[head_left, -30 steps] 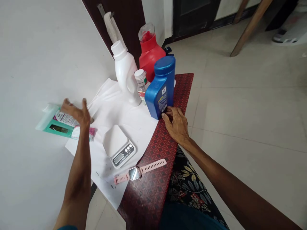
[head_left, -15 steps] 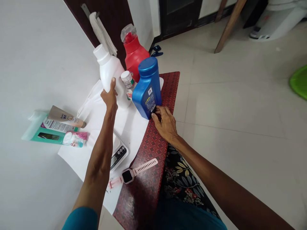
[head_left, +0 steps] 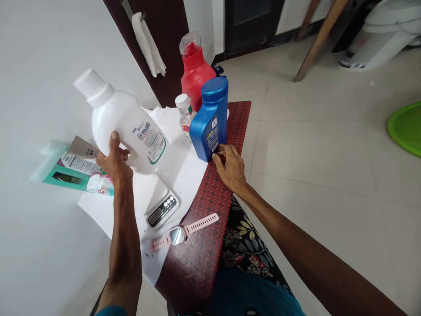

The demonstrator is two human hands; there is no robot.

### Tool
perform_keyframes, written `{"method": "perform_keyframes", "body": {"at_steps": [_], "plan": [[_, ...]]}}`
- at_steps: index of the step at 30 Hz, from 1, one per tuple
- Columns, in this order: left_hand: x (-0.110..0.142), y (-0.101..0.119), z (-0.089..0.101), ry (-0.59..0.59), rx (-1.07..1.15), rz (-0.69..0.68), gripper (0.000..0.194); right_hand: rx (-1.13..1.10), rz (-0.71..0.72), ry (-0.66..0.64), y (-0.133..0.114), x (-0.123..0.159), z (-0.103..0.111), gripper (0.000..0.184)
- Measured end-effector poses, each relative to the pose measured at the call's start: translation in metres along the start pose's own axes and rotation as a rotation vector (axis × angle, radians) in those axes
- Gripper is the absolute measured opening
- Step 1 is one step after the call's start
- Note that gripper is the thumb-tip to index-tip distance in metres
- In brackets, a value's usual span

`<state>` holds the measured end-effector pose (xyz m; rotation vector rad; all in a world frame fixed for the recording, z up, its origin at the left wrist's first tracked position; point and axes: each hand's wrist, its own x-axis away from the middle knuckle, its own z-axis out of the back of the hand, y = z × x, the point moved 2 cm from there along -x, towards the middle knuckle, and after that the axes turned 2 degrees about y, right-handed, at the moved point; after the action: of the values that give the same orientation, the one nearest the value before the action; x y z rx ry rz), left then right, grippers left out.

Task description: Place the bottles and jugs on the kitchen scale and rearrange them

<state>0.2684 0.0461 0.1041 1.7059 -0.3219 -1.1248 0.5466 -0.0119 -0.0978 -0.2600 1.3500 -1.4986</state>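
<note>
My left hand (head_left: pixel 116 158) grips a large white laundry detergent bottle (head_left: pixel 134 131), thumb over its handle, and holds it tilted left above the paper. Under it is a white kitchen scale (head_left: pixel 162 210) with a dark display, partly hidden. My right hand (head_left: pixel 230 168) rests at the table's edge, its fingertips by the base of a blue bottle (head_left: pixel 210 118), fingers lightly bent and gripping nothing. Behind the blue bottle stand a small clear bottle (head_left: pixel 184 115) with a white cap and a red detergent bottle (head_left: pixel 196 74).
A pink-strapped smartwatch (head_left: pixel 177 235) lies in front of the scale. Along the wall are a green package (head_left: pixel 62 177), a brown tube (head_left: pixel 82 148) and a small white-and-pink container (head_left: pixel 99 183). White paper covers part of the red patterned table (head_left: pixel 215 186). A green object (head_left: pixel 406 129) is at right.
My left hand has lifted the white bottle off the table and brought it left and nearer, turning its label into view. My right hand has stayed by the blue bottle.
</note>
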Motion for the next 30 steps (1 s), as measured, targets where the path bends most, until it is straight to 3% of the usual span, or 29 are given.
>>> {"method": "perform_keyframes", "body": {"at_steps": [7, 11, 15, 19, 23, 26, 30], "plan": [[0.024, 0.039, 0.096, -0.012, -0.035, -0.023, 0.061, -0.003, -0.016, -0.008, 0.003, 0.000, -0.003, 0.038], [0.047, 0.038, 0.128, 0.002, -0.050, 0.037, 0.052, 0.001, -0.024, -0.024, 0.003, 0.000, -0.003, 0.039], [0.059, 0.029, 0.138, 0.020, -0.040, 0.083, 0.049, 0.018, -0.025, -0.014, 0.001, 0.001, -0.003, 0.039], [0.060, 0.023, 0.135, 0.026, -0.046, 0.062, 0.060, 0.027, -0.018, -0.025, 0.001, 0.001, -0.002, 0.039], [0.061, 0.022, 0.136, -0.029, -0.086, 0.041, 0.058, 0.025, -0.021, -0.023, 0.003, 0.002, -0.004, 0.040], [0.063, 0.024, 0.147, -0.127, -0.217, 0.000, 0.051, 0.023, -0.029, -0.027, 0.005, 0.003, -0.004, 0.042], [0.062, 0.030, 0.171, -0.148, -0.480, -0.063, 0.052, 0.009, -0.030, -0.035, 0.005, 0.003, -0.004, 0.043]]}}
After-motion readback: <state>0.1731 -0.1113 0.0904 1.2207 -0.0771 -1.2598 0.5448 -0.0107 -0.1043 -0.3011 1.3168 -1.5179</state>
